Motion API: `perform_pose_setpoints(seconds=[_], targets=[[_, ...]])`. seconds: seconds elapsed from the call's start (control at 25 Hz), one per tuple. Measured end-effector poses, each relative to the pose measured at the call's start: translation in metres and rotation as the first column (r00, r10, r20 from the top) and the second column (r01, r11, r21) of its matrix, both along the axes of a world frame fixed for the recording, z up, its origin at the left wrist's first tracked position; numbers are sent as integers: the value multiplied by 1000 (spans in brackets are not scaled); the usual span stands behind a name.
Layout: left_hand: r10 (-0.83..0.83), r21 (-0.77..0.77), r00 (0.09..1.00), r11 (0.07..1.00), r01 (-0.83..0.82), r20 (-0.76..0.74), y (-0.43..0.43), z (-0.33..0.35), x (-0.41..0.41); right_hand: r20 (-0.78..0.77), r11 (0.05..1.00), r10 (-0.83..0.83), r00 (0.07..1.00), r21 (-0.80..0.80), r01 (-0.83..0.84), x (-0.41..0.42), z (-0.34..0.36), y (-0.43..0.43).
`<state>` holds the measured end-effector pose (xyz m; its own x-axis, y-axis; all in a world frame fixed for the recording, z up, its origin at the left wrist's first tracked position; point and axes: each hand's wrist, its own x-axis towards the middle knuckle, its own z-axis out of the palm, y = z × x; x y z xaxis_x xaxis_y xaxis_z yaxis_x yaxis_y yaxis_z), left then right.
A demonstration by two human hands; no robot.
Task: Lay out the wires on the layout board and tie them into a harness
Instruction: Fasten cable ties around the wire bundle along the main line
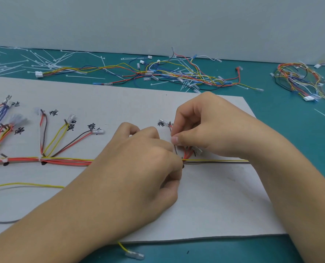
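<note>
Evidently, in the head view, the layout board (104, 95) lies on the green surface (309, 133), near its front edge, and the trunk (63, 160) of red, orange and yellow wires runs along the board from its left edge toward its right edge. The left hand (139, 168) has its fingers curled down onto the trunk where a branch leaves it. It seems to pinch the trunk there, though the back of the hand hides the contact. The right hand (211, 128) pinches the thin branch wires (172, 130) between thumb and forefinger just above that junction; whether a tie is also held I cannot tell. These wires look light, thin and limp, springing out of line when let go. They are best held close to the junction, on the insulation and not by the small clear terminals, which could bend or pull off. Two white ties (40, 159) already bind the trunk toward the left edge of the board, and five tagged branches fan up from it there. Along the far edge of the surface lie one sprawl of loose wires (177, 74), one coiled bundle (298, 80) at the far right corner, and many scattered cable ties (44, 61) at the far left corner.
</note>
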<state>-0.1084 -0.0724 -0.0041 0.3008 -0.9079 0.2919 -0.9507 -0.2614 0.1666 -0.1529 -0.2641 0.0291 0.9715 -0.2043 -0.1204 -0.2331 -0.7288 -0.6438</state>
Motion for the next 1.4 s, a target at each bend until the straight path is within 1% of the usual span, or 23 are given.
perform_pose_setpoints(seconds=[0.16,0.36,0.48,0.6,0.72,0.8,0.84,0.96,1.0,1.12,1.24,1.32,1.4], targets=[[-22,46,1000,999,21,20,6,3,2,-4,1000,-1,1000,0,1,0,0,0],[42,53,996,998,-38,-84,10,3,1,-8,1000,-8,1000,-8,8,0,-1,-1],[53,58,998,997,-50,-45,11,4,-2,-8,1000,-4,1000,-9,4,0,-1,-2],[102,68,995,993,-100,-19,9,4,-5,-5,1000,6,1000,-9,-6,0,-1,-2],[144,31,989,989,-143,-17,10,3,-7,-1,1000,17,1000,2,-17,-1,0,-2],[170,-5,983,985,-170,-72,11,3,-6,-5,999,32,999,18,-32,-2,1,-3],[181,-22,975,982,-185,-126,10,4,-4,-13,998,46,999,36,-46,-2,2,-4],[181,-75,916,972,-222,-357,10,5,0,-41,991,105,994,92,-101,-4,2,-5],[162,-97,900,971,-219,-404,10,4,0,-45,988,122,991,95,-118,-4,2,-6],[87,-179,886,966,-187,-456,8,5,-1,-44,983,155,987,102,-150,-4,3,-8],[7,-270,847,946,-177,-531,6,8,-1,-64,974,201,977,115,-193,-6,5,-12],[-63,-292,798,945,-145,-599,5,7,1,-81,969,227,970,121,-217,-8,6,-14],[-73,-294,784,945,-143,-617,3,5,3,-86,964,244,966,133,-231,-8,7,-15]])
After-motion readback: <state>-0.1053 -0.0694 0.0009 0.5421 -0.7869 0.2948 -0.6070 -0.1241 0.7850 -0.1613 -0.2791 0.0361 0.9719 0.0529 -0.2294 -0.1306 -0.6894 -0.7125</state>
